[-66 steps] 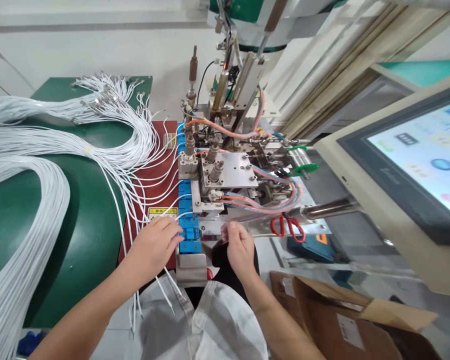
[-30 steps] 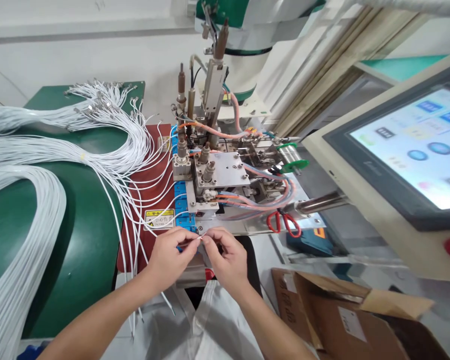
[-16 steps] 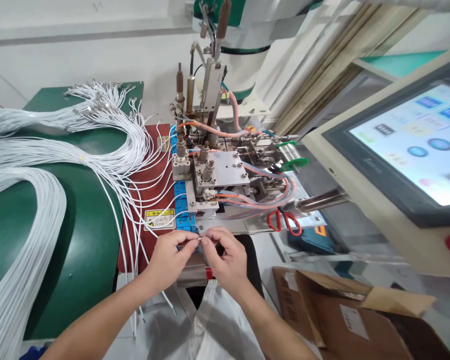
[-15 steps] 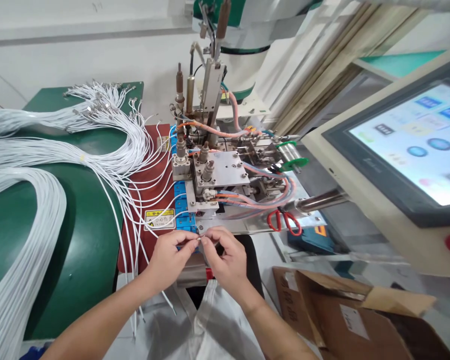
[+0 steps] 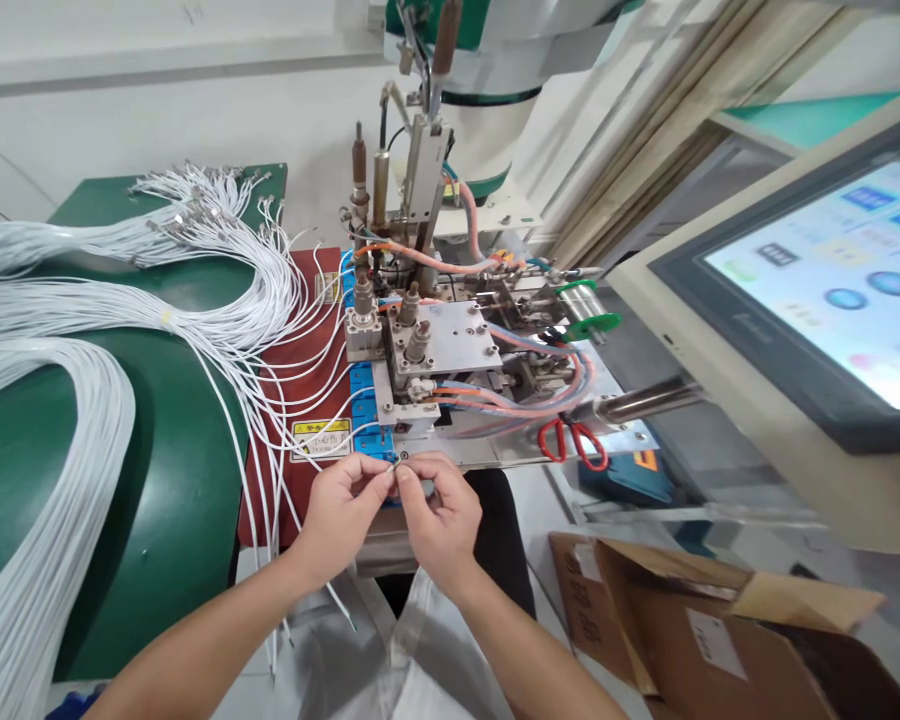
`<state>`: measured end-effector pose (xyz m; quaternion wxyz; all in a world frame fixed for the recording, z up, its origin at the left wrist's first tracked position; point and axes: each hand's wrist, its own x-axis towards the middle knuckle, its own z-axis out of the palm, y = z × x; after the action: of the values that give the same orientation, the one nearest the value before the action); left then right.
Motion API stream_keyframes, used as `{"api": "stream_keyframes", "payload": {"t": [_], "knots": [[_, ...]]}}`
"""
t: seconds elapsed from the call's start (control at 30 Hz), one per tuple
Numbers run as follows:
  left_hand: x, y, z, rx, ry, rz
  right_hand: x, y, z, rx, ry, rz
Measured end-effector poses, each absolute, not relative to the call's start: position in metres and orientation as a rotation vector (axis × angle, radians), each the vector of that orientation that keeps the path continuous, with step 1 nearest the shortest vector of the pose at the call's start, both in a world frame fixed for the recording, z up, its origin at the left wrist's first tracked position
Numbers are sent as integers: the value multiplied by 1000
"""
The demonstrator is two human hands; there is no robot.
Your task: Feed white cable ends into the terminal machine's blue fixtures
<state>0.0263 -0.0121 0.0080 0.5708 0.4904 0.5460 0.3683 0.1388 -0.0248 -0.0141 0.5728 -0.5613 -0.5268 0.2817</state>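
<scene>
My left hand [image 5: 345, 505] is closed in a pinch on the end of a white cable [image 5: 316, 462], which runs in from the left. Thumb and forefinger of my right hand [image 5: 441, 510] pinch at the same tip, almost touching the left fingertips. The tip itself is tiny and mostly covered by fingers. Just beyond my hands is a row of blue cable holders [image 5: 367, 412] along the edge of a metal machine [image 5: 450, 340]. Several white cables [image 5: 300, 375] reach these holders across a red plate [image 5: 270, 480] with a warning label [image 5: 321, 440].
Bundles of white cable [image 5: 97, 420] lie on a green table [image 5: 172, 500] at left. Red-handled scissors [image 5: 574, 443] rest at the machine's front right. A wire spool [image 5: 581, 305] sits behind them. A touchscreen panel [image 5: 840, 280] juts in at right, above an opened cardboard box [image 5: 690, 640].
Both hands have shifted slightly up, closer to the blue holders, with the right hand also moving a little left. The pinch stays closed. The view has turned slightly.
</scene>
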Motion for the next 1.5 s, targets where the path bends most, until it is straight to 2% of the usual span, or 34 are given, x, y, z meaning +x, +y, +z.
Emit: {"api": "stream_keyframes", "payload": {"t": [0.2,0.5,0.7,0.9,1.17,1.4,1.5], "knots": [[26,-13,4,1141,1277,875,151,-19,-17,-1205,-1557,401],[16,-12,10,1814,1352,695,179,-2,12,-1172,-2113,691],[21,-12,7,1370,1390,763,160,-15,-4,-1307,-1575,764],[21,-12,5,1228,1394,723,158,-24,-15,-1321,-1486,843],[19,-12,0,1311,1395,686,158,-21,-17,-1379,-1342,962],[9,-5,5,1585,1378,582,161,-20,-26,-1420,-1552,660],[0,2,7,1843,1364,494,165,-16,-35,-1535,-1560,738]]}}
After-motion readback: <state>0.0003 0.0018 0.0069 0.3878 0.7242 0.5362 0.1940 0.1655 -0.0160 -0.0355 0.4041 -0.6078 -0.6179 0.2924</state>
